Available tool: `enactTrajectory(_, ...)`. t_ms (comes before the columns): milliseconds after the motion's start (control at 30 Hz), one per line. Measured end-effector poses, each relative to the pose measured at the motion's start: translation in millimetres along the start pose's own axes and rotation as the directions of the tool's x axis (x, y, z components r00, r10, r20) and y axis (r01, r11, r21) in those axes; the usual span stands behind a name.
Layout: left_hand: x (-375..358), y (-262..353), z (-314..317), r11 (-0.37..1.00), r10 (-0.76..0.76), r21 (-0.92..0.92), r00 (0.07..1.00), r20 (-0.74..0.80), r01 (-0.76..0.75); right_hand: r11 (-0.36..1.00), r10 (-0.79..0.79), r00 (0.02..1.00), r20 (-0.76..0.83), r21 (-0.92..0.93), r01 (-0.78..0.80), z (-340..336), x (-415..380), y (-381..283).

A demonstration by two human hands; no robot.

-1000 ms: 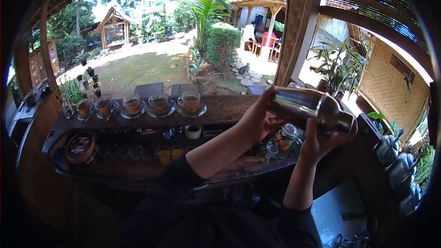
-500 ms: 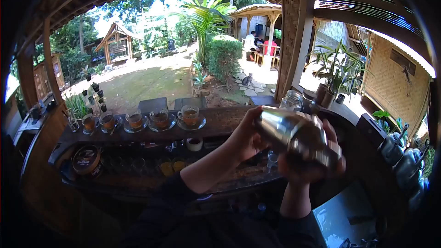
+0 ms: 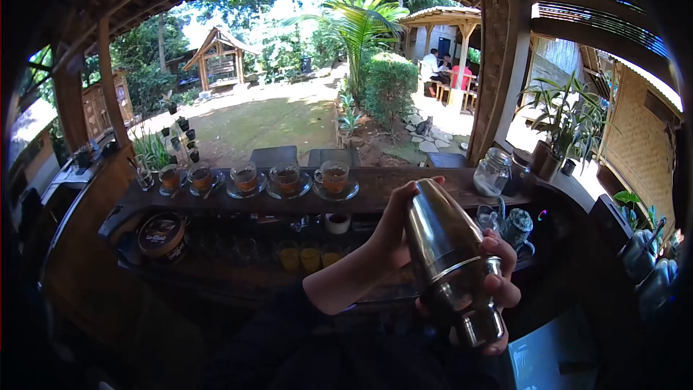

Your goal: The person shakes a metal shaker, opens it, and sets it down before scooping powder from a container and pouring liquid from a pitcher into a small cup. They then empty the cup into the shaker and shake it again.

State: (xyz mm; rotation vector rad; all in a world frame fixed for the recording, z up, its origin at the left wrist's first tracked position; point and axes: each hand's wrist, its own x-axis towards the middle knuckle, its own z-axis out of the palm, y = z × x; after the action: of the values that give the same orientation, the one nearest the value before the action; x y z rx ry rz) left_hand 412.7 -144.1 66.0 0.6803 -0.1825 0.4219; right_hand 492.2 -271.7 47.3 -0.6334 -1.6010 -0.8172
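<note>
Steel shaker (image 3: 449, 260) sits tilted between both hands, its cap end low. The left hand (image 3: 393, 227) is closed around its upper body; the right hand (image 3: 498, 296) grips the lower cap end. Beyond the left hand, cups of tea (image 3: 289, 179) line the wooden counter (image 3: 404, 184).

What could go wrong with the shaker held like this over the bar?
The steel shaker is tilted cap-down, held only by the left hand and right hand; if the cap loosens, liquid could spill. A slipped grip might drop it onto the glass jar or the tea cups on the counter.
</note>
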Motion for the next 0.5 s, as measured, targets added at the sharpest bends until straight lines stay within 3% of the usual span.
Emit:
enactTrajectory(33,-1.9,2.2,-8.1,1.0,0.011,-0.026,0.998,-0.06,-0.013,0.937,0.155,0.988,-0.015,0.318,-0.142,1.7,-3.2,6.8)
enactTrajectory(67,-5.0,4.8,-9.2,0.987,-0.021,-0.159,0.995,-0.1,0.005,0.76,0.303,0.953,0.017,0.599,-0.252,7.1,-4.4,21.2)
enactTrajectory(100,0.4,4.0,-41.2,0.974,-0.075,-0.226,0.982,-0.176,0.034,0.979,-0.043,0.998,-0.035,0.196,0.049,25.6,10.5,50.3)
enactTrajectory(133,5.5,1.8,-73.2,0.954,-0.13,-0.296,0.961,-0.245,0.054,0.993,0.071,0.991,-0.116,0.106,-0.059,34.1,-1.0,67.6)
enactTrajectory(167,0.1,1.5,-73.1,0.946,-0.212,-0.315,0.885,-0.415,0.079,0.901,0.408,0.909,-0.087,0.198,-0.386,39.4,-1.3,68.5)
enactTrajectory(200,-8.1,0.7,-72.5,0.946,-0.207,-0.317,0.885,-0.417,0.071,0.7,0.692,0.721,-0.031,0.273,-0.66,46.4,-0.2,68.4)
enactTrajectory(233,-17.6,2.1,-70.5,0.955,-0.154,-0.294,0.922,-0.354,0.046,0.704,0.683,0.73,-0.039,0.303,-0.642,51.4,1.8,61.5)
enactTrajectory(267,-22.9,7.7,-70.7,0.963,-0.094,-0.269,0.954,-0.286,0.014,0.865,0.457,0.883,-0.105,0.286,-0.413,58.5,0.0,60.9)
enactTrajectory(333,-35.9,29.0,-58.4,0.945,-0.017,-0.325,0.981,-0.191,-0.046,0.914,0.303,0.921,0.244,0.198,-0.353,53.3,25.2,23.0)
enactTrajectory(367,-42.9,40.4,-60.3,0.96,0.075,-0.267,0.996,-0.049,-0.085,0.951,-0.034,0.987,0.16,0.31,-0.018,68.1,33.9,19.3)
enactTrajectory(400,-50.9,50.8,-64.5,0.968,0.155,-0.212,0.983,0.095,-0.132,0.867,-0.357,0.933,0.034,0.384,0.318,82.8,38.7,17.7)
enactTrajectory(433,-56.3,60.7,-69.0,0.956,0.178,-0.242,0.984,0.025,-0.167,0.903,-0.164,0.969,0.184,0.424,0.072,88.3,30.9,20.9)
enactTrajectory(467,-60.4,68.8,-63.7,0.948,0.227,-0.193,0.962,-0.149,-0.254,0.886,-0.005,0.962,0.273,0.447,-0.122,101.3,16.2,38.6)
enactTrajectory(500,-59.6,73.6,-76.0,0.944,0.218,-0.196,0.947,-0.234,-0.266,0.904,0.055,0.986,0.155,0.412,-0.115,125.1,26.3,43.8)
